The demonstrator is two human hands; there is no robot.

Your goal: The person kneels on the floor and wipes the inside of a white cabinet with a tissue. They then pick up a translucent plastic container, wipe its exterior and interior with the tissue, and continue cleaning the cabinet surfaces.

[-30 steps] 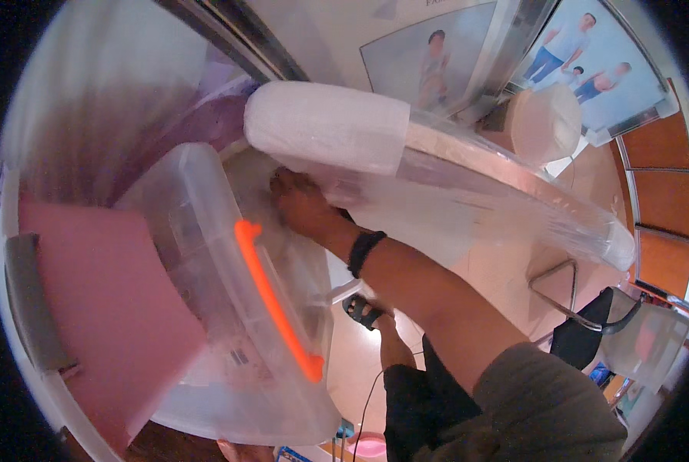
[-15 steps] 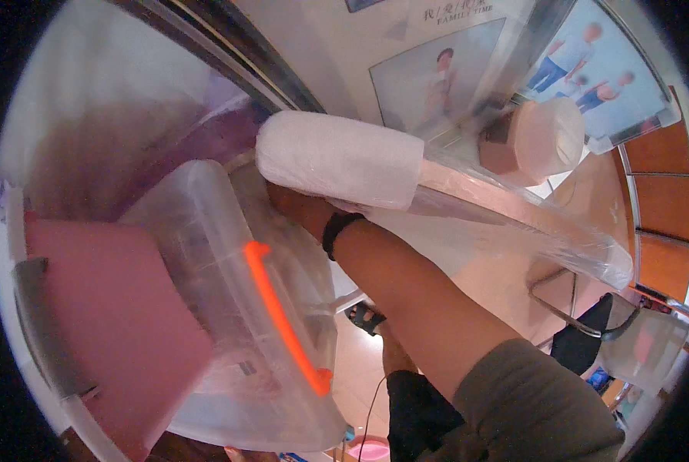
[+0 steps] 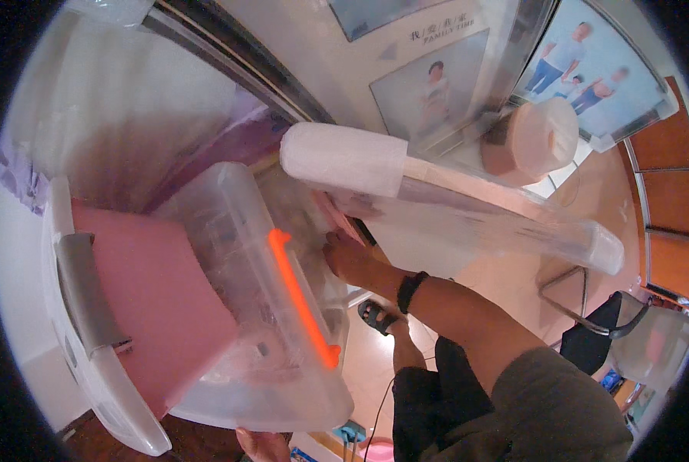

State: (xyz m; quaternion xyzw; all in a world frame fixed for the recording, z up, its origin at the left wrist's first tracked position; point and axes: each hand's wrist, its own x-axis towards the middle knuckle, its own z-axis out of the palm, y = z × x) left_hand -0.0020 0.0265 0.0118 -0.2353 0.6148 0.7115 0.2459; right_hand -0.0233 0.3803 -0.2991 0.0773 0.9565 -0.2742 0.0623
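A clear plastic storage box with an orange handle stands tilted in front of me. At its lower edge my left hand is closed on the plastic, only part of it showing. My right hand reaches in between the box and a board wrapped in clear film. Its fingers look bent, but their tips and anything in them cannot be made out. White padding covers the near end of the board, above my right hand. Beside that hand a pink edge shows under the board.
A pink panel with a white curved frame stands left of the box. On the right are a lidded tub, framed photographs and a metal-framed chair. A pink basin is on the floor near my sandalled foot.
My right hand has come down and right from under the padding and shows more fully. The box, handle and pink panel appear farther right. More of my left hand shows.
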